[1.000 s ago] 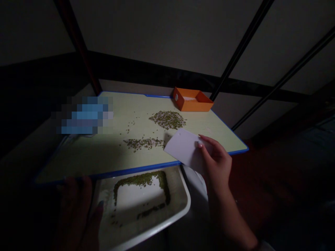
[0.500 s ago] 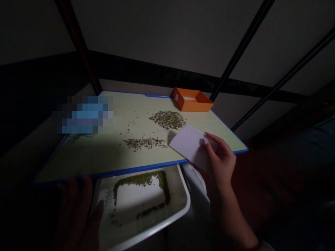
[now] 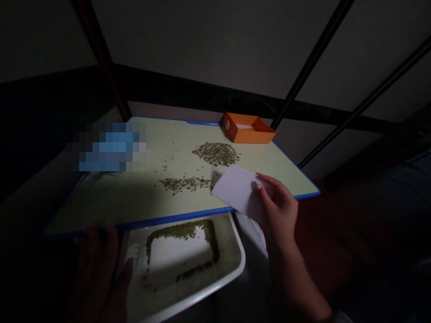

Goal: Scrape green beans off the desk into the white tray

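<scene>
My right hand grips a white plastic scraper card over the near right part of a pale green board with a blue rim. The card's left edge stands just right of a small strip of green beans. A bigger heap of green beans lies farther back. My left hand, dim in shadow, holds the left rim of a white tray below the board's near edge. The tray carries more green beans around its sides.
An orange open box stands at the board's far right corner. A blurred blue patch lies on the board's left. Dark metal frame bars cross behind, before a pale wall. The surroundings are very dark.
My right hand drew the card a little to the right half a second ago, then brought it back left toward the small strip of beans. The left hand and tray stayed put.
</scene>
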A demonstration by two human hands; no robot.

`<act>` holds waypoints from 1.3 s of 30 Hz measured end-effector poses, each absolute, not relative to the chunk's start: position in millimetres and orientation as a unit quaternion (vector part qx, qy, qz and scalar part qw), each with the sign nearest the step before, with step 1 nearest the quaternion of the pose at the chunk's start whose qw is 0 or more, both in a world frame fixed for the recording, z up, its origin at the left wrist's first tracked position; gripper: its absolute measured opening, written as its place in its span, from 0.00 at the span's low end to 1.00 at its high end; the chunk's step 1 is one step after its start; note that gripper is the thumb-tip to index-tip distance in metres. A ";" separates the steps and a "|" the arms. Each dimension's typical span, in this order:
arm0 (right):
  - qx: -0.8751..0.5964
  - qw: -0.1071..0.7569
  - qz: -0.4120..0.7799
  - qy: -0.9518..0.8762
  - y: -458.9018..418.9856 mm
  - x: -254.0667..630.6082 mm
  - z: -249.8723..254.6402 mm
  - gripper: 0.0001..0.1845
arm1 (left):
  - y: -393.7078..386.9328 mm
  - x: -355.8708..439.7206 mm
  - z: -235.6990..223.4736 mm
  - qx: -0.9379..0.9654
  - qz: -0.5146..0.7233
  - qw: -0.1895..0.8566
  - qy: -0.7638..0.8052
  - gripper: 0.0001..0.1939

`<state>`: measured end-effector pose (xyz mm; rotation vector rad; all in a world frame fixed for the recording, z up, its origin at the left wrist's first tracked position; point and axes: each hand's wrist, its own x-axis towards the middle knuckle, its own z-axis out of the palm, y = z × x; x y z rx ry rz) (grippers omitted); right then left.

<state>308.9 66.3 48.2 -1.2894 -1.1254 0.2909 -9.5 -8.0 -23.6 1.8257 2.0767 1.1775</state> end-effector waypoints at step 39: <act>-0.557 0.655 0.092 -0.502 61.5 309.1 46.5 0.11 | -6.7 -10.8 -24.1 0.619 0.394 0.064 0.676 0.35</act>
